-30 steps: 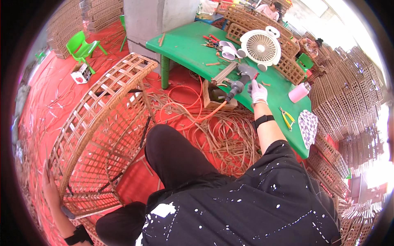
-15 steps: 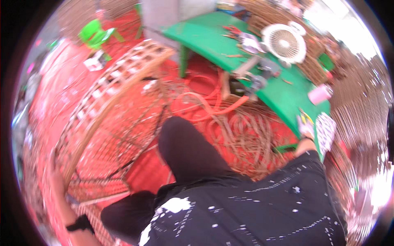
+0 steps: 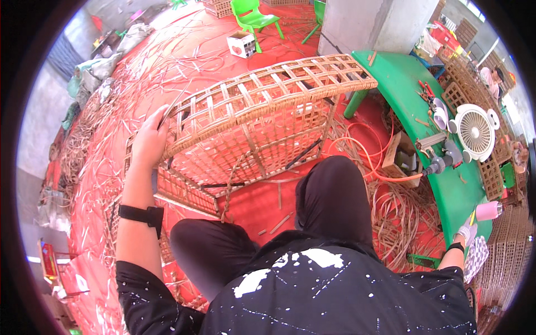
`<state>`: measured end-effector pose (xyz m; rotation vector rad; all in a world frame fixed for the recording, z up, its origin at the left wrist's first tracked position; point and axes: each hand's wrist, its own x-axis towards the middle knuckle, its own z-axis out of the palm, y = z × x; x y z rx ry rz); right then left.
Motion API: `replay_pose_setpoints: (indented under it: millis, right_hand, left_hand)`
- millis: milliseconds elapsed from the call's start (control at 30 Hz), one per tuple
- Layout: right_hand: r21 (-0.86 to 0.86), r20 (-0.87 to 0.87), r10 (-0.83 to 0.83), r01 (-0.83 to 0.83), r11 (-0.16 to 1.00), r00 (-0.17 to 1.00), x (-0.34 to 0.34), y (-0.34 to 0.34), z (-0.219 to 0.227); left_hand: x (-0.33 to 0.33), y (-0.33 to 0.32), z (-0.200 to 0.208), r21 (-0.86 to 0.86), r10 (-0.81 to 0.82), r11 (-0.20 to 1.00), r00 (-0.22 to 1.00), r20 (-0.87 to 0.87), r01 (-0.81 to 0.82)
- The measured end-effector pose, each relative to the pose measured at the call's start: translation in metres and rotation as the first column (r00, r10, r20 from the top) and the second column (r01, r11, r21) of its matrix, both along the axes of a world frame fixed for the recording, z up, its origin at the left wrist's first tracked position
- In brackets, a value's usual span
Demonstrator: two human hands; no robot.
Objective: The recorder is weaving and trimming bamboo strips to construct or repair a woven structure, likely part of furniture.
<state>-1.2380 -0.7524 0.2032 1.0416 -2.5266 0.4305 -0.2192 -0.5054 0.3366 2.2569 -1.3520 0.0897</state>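
Note:
A large open-lattice wicker basket [image 3: 240, 106] tilts on the floor in front of my bent legs, its woven rim running from left to right. My left hand [image 3: 151, 138] grips the basket's left end, fingers over the edge. A thin strip sticks up beside those fingers. Far to the right, my right hand [image 3: 468, 232], in a pale glove, is at the near end of the green table [image 3: 460, 195]. Its fingers close around a small yellow-handled tool [image 3: 472, 218], whose kind is too small to tell. A pink bottle [image 3: 489, 210] lies just beyond it.
On the table are a white fan [image 3: 474, 132], a grey power tool [image 3: 444, 162] with an orange hose [image 3: 385, 177], and red-handled hand tools [image 3: 427, 89]. Coiled cane strips [image 3: 405, 218] lie below. A green chair [image 3: 254, 18] and white box [image 3: 242, 44] stand beyond the basket.
The view has swung left and steadied, so the basket and table appear farther right. My left hand stays on the basket's end; my right hand remains by the table's near end with the yellow-handled tool.

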Motion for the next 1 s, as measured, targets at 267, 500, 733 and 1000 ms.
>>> replay_pose_setpoints:
  millis: [267,500,733,1000]
  right_hand:
    - [-0.439,-0.016,0.838,-0.757,0.484,0.545,0.249,-0.068,0.115]
    - [-0.657,0.746,0.014,-0.732,0.178,-0.666,0.507,0.087,0.13]
    - [-0.781,0.441,-0.882,-0.555,-0.285,-0.168,0.615,0.157,0.108]
    - [-0.57,0.821,-0.552,-0.251,-0.783,-0.143,0.657,0.159,0.112]
  left_hand:
    - [0.002,-0.004,-0.003,0.003,0.034,0.999,0.999,-0.012,-0.034]
    - [0.003,-0.004,-0.006,-0.068,-0.009,0.998,0.999,0.041,0.012]
    - [-0.011,-0.003,0.001,-0.113,-0.012,0.993,0.999,0.048,0.017]
    - [-0.017,-0.005,0.004,-0.12,0.011,0.993,0.996,0.084,-0.001]
